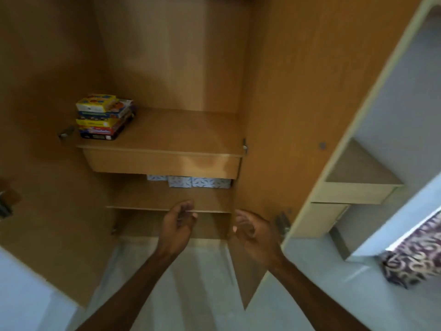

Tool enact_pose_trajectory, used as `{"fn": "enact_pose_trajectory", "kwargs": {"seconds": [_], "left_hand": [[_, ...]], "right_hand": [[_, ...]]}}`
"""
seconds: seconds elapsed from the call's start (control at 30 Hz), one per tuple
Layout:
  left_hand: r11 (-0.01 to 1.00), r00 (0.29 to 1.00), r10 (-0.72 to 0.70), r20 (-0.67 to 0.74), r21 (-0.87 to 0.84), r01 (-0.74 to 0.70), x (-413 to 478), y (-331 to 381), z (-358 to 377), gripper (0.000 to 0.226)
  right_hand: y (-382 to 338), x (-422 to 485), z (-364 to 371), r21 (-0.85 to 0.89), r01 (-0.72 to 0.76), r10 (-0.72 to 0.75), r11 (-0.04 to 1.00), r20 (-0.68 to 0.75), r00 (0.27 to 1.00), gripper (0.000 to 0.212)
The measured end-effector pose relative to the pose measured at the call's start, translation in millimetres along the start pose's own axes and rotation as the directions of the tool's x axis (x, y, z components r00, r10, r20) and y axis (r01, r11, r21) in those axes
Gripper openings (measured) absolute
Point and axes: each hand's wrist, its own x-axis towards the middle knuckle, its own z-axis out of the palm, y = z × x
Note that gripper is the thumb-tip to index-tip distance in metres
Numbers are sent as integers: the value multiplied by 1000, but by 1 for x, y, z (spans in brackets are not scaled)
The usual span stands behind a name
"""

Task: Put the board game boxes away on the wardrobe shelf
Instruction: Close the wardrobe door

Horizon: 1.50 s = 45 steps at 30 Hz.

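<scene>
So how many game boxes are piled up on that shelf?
5, I think, all in one stack of board game boxes at the left end of the wardrobe shelf. Blur may hide another.

A single head-worn view was given, angled forward and down into the open wardrobe (pixel 171 68) from close range, with its shelf (pixel 181 132) seen from above and the floor (pixel 202 271) below.

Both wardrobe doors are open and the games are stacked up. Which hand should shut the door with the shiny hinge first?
Probably the right hand: empty, open, and right beside the right door near its lower hinge. The left hand hangs mid-wardrobe, farther off.
</scene>
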Motion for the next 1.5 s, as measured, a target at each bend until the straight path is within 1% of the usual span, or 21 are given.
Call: {"fn": "enact_pose_trajectory", "kwargs": {"seconds": [0.1, 0.17, 0.23, 0.27, 0.3, 0.37, 0.43, 0.47, 0.53, 0.6, 0.67, 0.73, 0.8, 0.87, 0.97, 1.07, 1.13, 1.23, 1.3, 1.4, 1.5], "left_hand": [[999, 996, 47, 72, -26, -45, -26, 30, 69, 35], [994, 985, 105, 138, -12, -104, -33, 49, 105, 38], [990, 966, 134, 223, 14, -141, -35, 70, 136, 45], [989, 957, 133, 259, 23, -143, -34, 80, 150, 49], [989, 947, 128, 294, 27, -143, -32, 90, 161, 53], [990, 925, 112, 363, 34, -134, -29, 109, 179, 59], [991, 899, 113, 423, 17, -133, -29, 124, 194, 57], [991, 887, 116, 446, 4, -132, -30, 128, 198, 55], [990, 871, 130, 474, -19, -138, -32, 135, 202, 54], [990, 876, 138, 462, -39, -135, -32, 134, 201, 53], [988, 894, 152, 421, -72, -134, -34, 130, 192, 50], [986, 916, 157, 369, -119, -121, -33, 123, 174, 49], [984, 934, 151, 324, -141, -110, -27, 112, 148, 47], [986, 953, 129, 273, -137, -94, -20, 99, 114, 47], [991, 975, 93, 201, -111, -72, -7, 82, 65, 46], [993, 988, 92, 126, -87, -82, 12, 71, 21, 43], [992, 991, 104, 82, -86, -97, 31, 66, -11, 40], [992, 994, 85, 73, -99, -78, 61, 63, -49, 38], [991, 991, 54, 123, -127, -38, 84, 64, -70, 34], [992, 980, -23, 200, -114, 46, 121, 67, -94, 25], [992, 976, -44, 212, -109, 68, 161, 62, -111, 27]], "right_hand": [[28, -25, -75, -81, -6, -2, 997, -100, 995, 29], [41, -28, -114, -116, -18, -9, 993, -229, 973, 20], [51, -21, -150, -116, -37, -4, 993, -336, 942, 19], [53, -14, -165, -96, -46, 10, 994, -347, 938, 21], [54, -5, -175, -69, -61, 36, 996, -320, 947, 26], [49, 14, -191, 11, -61, 62, 998, -194, 979, 38], [37, 25, -199, 90, -11, 18, 996, -74, 997, 44], [32, 28, -200, 107, 17, -12, 994, -45, 999, 45], [29, 32, -199, 120, 30, -25, 992, -44, 999, 46], [32, 34, -195, 117, 25, -17, 993, -65, 998, 45], [31, 36, -187, 102, 32, -24, 994, -77, 997, 38], [25, 41, -173, 130, 43, -34, 991, -71, 997, 29], [14, 50, -154, 164, 53, -50, 985, -21, 999, 21], [1, 62, -127, 195, 64, -78, 979, 64, 995, 19], [-19, 82, -85, 209, 86, -117, 974, 140, 983, 14], [-40, 107, -38, 181, 150, -178, 972, 149, 973, 3], [-56, 127, -2, 151, 174, -195, 973, 133, 972, 4], [-77, 156, 46, 121, 198, -210, 973, 96, 973, 8], [-86, 177, 72, 101, 204, -211, 974, 65, 975, 10], [-97, 209, 107, 63, 216, -217, 974, 22, 976, 12], [-108, 243, 134, 37, 220, -220, 975, -9, 975, 13]]}}
